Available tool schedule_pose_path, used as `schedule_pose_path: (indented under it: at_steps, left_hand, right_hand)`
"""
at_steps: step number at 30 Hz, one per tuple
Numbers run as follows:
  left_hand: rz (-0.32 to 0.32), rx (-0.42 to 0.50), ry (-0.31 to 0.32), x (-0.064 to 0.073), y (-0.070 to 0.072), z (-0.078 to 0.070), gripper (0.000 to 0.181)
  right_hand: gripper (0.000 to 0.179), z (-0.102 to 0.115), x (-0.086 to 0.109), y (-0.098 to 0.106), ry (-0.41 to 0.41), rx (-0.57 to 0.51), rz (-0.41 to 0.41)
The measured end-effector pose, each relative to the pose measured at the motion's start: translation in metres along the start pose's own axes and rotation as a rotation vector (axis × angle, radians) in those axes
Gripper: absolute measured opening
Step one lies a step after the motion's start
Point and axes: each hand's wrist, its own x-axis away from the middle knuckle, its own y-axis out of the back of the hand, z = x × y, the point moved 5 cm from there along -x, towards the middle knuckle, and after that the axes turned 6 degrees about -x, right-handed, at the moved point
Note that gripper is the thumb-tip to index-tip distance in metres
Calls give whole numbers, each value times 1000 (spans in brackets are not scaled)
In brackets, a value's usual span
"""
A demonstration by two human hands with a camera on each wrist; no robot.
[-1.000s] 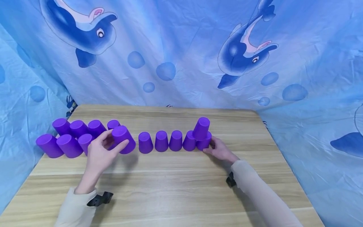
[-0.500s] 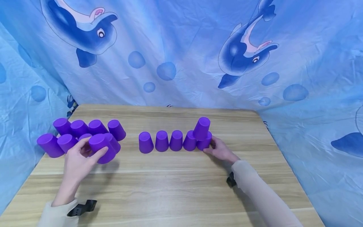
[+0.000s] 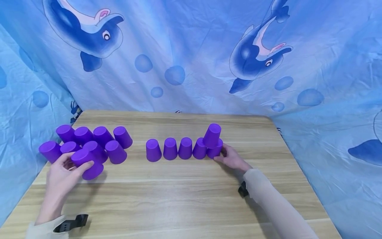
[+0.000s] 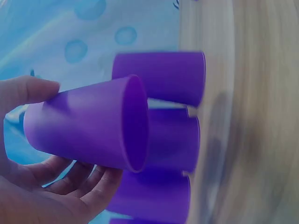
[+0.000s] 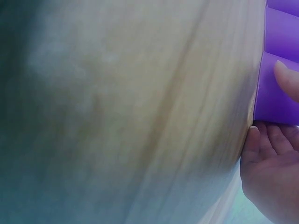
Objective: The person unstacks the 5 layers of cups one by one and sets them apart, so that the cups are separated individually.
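In the head view my left hand grips an upside-down purple plastic cup between thumb and fingers, in front of the left group of cups. Its open mouth shows in the left wrist view, where the held cup is in front of several others. My right hand holds the rightmost bottom cup of a row, thumb on the near side. Another upside-down cup rests above, over that cup and its neighbour. In the right wrist view the fingers lie against the lower cup.
Two rows of upside-down purple cups stand on the left of the wooden table. A gap separates them from the middle row, whose left end is a single cup. A blue dolphin-print curtain hangs behind and along both sides.
My left hand has carried its cup leftward and nearer to me, from beside the middle row past the front of the left group. The right hand and its cups have stayed put.
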Motion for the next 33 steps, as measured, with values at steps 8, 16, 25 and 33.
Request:
schedule_pose_path:
  at_steps: [8,16,25,33]
  left_hand:
    - [43,-70,139,-10,17,33,60]
    - [27,-109,232,-18,30,60,81]
    - [-3,-135,328,-28,51,80,88]
    - [-47,-28,353,-29,63,94,60]
  right_hand:
    - [61,0,0,0,5,-2,7]
    - [62,-2,0,1,-5,-9,3]
    - [61,-3,-1,1,8,-7,0]
    - [61,-4,-2,2,5,-6,-2]
